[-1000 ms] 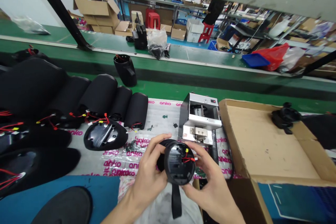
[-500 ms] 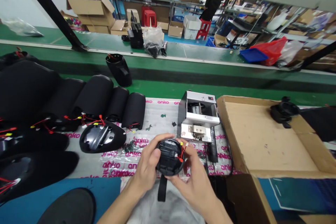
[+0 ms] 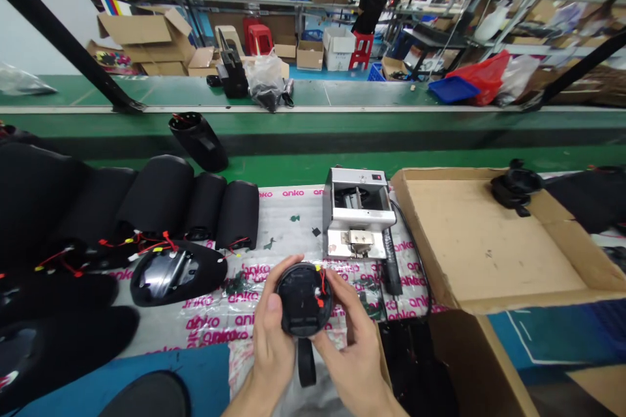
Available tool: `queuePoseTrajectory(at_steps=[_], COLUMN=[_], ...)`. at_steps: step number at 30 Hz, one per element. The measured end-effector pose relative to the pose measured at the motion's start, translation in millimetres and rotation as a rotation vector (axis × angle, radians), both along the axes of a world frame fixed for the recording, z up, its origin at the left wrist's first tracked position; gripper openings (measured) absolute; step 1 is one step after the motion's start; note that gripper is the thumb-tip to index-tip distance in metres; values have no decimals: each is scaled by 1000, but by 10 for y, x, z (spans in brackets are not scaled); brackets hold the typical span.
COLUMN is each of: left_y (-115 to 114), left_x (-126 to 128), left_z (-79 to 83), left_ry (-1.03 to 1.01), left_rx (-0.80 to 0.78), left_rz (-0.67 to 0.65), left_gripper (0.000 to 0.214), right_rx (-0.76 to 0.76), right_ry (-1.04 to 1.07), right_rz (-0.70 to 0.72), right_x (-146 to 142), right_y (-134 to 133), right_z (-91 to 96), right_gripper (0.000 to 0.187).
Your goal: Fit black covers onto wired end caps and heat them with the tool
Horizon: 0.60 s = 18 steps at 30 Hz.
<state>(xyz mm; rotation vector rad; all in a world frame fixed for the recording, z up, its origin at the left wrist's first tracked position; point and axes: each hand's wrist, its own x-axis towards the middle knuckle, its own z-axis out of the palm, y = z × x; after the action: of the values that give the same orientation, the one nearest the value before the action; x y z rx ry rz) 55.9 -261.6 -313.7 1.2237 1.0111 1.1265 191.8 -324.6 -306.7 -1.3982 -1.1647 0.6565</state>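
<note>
Two hands clamp one round black plastic housing (image 3: 303, 300) at lower centre of the frame. The left hand (image 3: 271, 335) grips its left edge with the thumb along the side, and the right hand (image 3: 349, 352) cups its right edge, so both are together on it. Red wires (image 3: 321, 287) and a small yellow connector show at the housing's upper right, and a black strap (image 3: 306, 361) hangs below it. Under the hands lies a clear plastic sheet (image 3: 215, 319) printed with pink "anko" lettering. Just above them sits an open silver bench machine (image 3: 357, 208), with a black handheld tool (image 3: 391, 270) lying beside it on the right. To the left rest a glossy black shell (image 3: 171, 273) and a row of black foam cylinders (image 3: 205, 208). An open cardboard box (image 3: 469, 241) spreads across the right side, with a black part (image 3: 516, 186) on its far flap, and a green conveyor belt (image 3: 313, 169) crosses behind everything.
</note>
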Motion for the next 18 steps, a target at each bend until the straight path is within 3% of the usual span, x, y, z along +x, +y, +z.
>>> queuePoseTrajectory(at_steps=[2,5,8,10,12,13,15,18], left_y=[32,241,601,839,1020,1082,1152,1163], left_x=[-43,-183,-296,-300,-250,-212,-132,-46], left_z=[30,206,423,496,488,463,406,373], left_ry=[-27,-9,120,163,93,26,-77,-80], left_rx=[-31,-130,-103,-35,-26,-42,-56,-19], left_rz=[-17,-223,-427,-529,-658,-717,-822,-939], left_gripper=[51,51,44,37,33,32,35,53], right_rx=[11,-6,-89,-123,-152,-188,-297,-485], right_ry=[59,143,148,101,28,-15,-118,-285], right_rz=[11,32,140,165,43,-70,-267,-342], right_x=[-7,19,216,495,856,1042,1371,1663], right_y=[16,33,16,0,13,39,134,341], right_z=[-34,-18,146,280,349,340,233,-40], right_gripper=[64,65,71,56,33,30,39,45])
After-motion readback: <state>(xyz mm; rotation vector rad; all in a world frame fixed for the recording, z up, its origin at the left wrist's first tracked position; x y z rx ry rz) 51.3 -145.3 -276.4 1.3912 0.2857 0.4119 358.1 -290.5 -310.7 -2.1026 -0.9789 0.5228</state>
